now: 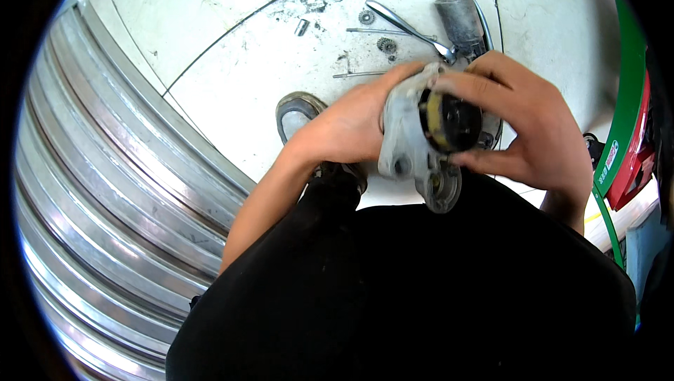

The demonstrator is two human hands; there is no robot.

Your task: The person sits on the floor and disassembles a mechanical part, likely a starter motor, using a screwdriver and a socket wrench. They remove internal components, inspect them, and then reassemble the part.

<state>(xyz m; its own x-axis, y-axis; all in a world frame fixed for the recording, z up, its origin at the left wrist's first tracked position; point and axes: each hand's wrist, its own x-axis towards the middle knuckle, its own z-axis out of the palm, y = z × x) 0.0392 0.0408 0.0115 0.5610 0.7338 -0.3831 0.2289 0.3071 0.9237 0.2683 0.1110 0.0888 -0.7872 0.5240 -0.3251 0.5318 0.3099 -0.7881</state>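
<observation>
In front of my knees, my left hand [351,125] is closed around a grey cast-metal starter housing [401,132] with bolt-hole lugs. Its fingers are mostly hidden behind the casting. At the housing's open end sits a round black part [463,125] with a yellowish band round its side. My right hand [537,125] has its fingers above and its thumb below this part, gripping it at the rim. Some blur covers the right fingertips. Whether the black part is seated in the housing or partly out, I cannot tell.
Beyond my hands, a cylindrical motor body [458,19], a ratchet wrench [397,19], a socket [302,27], small gears [386,45] and a long thin bolt [358,74] lie on the dirty white floor. Ribbed metal [126,170] fills the left; a green-edged rack [621,135] stands right.
</observation>
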